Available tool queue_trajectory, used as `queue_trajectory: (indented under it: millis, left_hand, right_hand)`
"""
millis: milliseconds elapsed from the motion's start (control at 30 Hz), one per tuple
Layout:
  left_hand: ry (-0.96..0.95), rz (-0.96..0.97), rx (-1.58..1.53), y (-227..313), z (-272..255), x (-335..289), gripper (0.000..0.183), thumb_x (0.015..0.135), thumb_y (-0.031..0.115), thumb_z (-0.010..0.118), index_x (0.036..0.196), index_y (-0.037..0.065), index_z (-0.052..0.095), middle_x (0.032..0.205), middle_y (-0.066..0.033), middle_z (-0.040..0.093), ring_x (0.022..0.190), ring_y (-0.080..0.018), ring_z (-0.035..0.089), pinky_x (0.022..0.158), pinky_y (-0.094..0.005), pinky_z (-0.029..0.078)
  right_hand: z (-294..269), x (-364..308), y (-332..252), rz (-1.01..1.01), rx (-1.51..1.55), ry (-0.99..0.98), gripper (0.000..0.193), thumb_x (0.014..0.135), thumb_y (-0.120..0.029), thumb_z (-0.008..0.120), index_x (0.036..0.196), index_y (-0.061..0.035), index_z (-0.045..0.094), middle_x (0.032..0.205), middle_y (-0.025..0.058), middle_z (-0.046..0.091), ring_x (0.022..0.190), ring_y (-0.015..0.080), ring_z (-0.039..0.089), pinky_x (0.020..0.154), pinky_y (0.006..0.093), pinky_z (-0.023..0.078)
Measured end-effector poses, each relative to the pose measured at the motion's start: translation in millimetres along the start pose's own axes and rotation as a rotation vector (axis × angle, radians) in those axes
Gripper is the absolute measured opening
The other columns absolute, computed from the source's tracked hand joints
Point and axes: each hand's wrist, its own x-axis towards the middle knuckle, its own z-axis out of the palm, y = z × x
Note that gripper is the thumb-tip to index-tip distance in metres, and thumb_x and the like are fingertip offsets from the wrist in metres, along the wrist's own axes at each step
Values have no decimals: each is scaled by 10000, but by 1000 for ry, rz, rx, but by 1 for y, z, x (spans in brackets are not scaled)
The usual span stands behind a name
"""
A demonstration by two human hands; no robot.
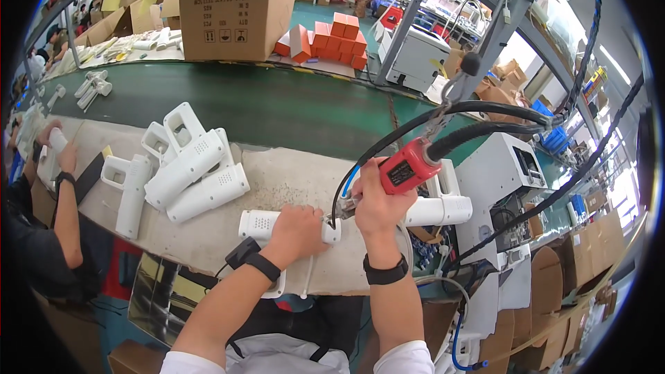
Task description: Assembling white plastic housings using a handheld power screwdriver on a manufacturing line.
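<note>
A white plastic handheld device housing [256,224] with a dotted grille lies on the worktable, and my left hand [301,232] is closed over its middle, pressing it down. In my right hand [379,209] is a red-bodied power screwdriver [410,166], tilted, with a thick black cable at its back. Its front end comes close to the right end of the housing; whether it touches is hidden by my fingers. Just right of that hand lies another white housing [443,210]. Several similar housings with loop handles [197,170] are heaped to the left.
Beyond the worktable [277,166] runs a green conveyor belt [277,100] with white parts at its far left. A large carton [232,10] and orange boxes [332,41] stand behind it. A co-worker's hands [66,156] hold a white part at left. Black cables [554,187] hang at right.
</note>
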Motion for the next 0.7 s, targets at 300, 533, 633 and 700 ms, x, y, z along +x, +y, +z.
queue_trajectory:
  millis: [300,533,633,700]
  left_hand:
    - [30,77,87,8,0,-6,482,694,480,709,953,80,634,888,-78,645,858,-237,640,763,-375,448]
    - [160,63,49,0,12,-4,481,642,484,733,886,88,614,850,-78,645,811,-244,642,744,-374,452]
    - [169,70,40,-2,12,-3,479,630,475,742,882,89,612,849,-78,646,807,-244,641,744,-377,451]
    - [159,70,29,-2,12,-3,473,628,467,746,879,91,611,851,-78,646,806,-245,641,745,-378,450]
  right_hand:
    - [-7,-5,18,-111,-151,-66,60,883,-25,599,880,-8,542,575,24,540,458,94,510,425,225,385]
    - [-5,-13,-73,23,21,28,77,869,23,537,941,29,510,533,50,524,424,108,492,405,233,364]
    - [-7,-18,-65,0,-18,-14,88,874,25,540,953,30,504,533,53,529,414,112,495,408,233,375]
    - [-8,-20,-59,-19,-31,-33,86,877,25,541,955,29,505,534,53,530,413,114,498,409,234,379]
